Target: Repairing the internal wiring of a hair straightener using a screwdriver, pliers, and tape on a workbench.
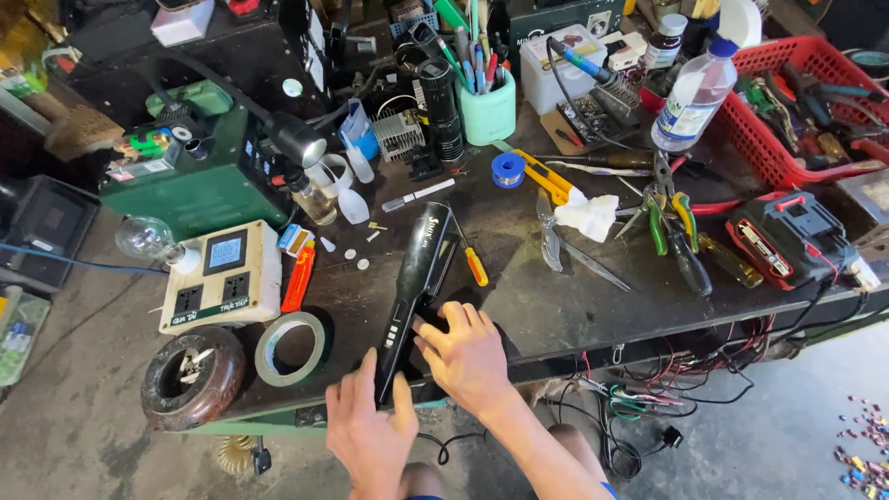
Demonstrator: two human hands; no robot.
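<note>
Left hand [369, 435]: nearest the camera, at the bench's front edge; thumb and fingers wrap the handle end of the black hair straightener [415, 282], closed on it.
Right hand [466, 354]: lies flat, fingers together, pressing on the straightener's lower body just right of the left hand; it bears down rather than closing around anything.
Hair straightener: lies lengthwise on the dark workbench [546, 306], tip pointing away, arms closed together, small buttons showing near the handle.
Close by: a yellow-handled screwdriver [472, 261] just right of the straightener; a roll of green tape [290, 348] to the left; a cream socket box with a meter [224, 276] beyond the tape.
Further off: pliers and cutters [669, 222], a clear spray bottle [700, 88], a red basket [787, 111] of tools.
Step in hand: judged from the grip, steadying the appliance for inspection or opening.
Next move calls for: probably one hand keeping the body still while the other reaches the screwdriver; screws are not visible from here.
</note>
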